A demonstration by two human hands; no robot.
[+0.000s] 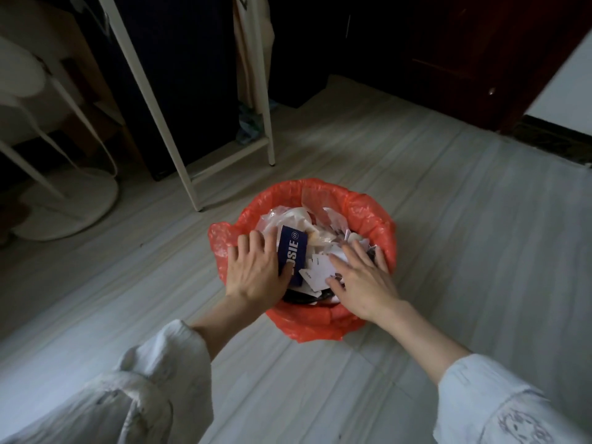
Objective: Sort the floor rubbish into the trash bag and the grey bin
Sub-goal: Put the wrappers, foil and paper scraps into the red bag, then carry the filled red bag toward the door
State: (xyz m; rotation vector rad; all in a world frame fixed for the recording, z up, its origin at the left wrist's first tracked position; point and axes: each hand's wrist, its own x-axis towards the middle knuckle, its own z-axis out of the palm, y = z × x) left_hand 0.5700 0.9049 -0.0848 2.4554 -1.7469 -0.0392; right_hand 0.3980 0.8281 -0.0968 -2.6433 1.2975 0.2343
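Already both hands lie flat on the rubbish heaped in the red trash bag (368,216), left hand (254,270) fingers spread beside the upright-running blue card (293,251), right hand (362,278) fingers apart on white scraps (315,272).

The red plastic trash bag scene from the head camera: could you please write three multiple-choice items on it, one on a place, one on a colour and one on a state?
1. Where does the dark blue card with white lettering lie?
A. on top of the rubbish in the red plastic trash bag
B. on the bare floor
C. on the white stool

2. What colour are the paper scraps between the hands?
A. green
B. white
C. yellow

3. How is the right hand?
A. clenched in a fist
B. gripping a bottle
C. flat, fingers straight, on the rubbish

Key: 1 A, the card sits inside the bag's rim beside the left hand; 2 B, they are plainly white; 3 C, its fingers lie spread over the scraps.
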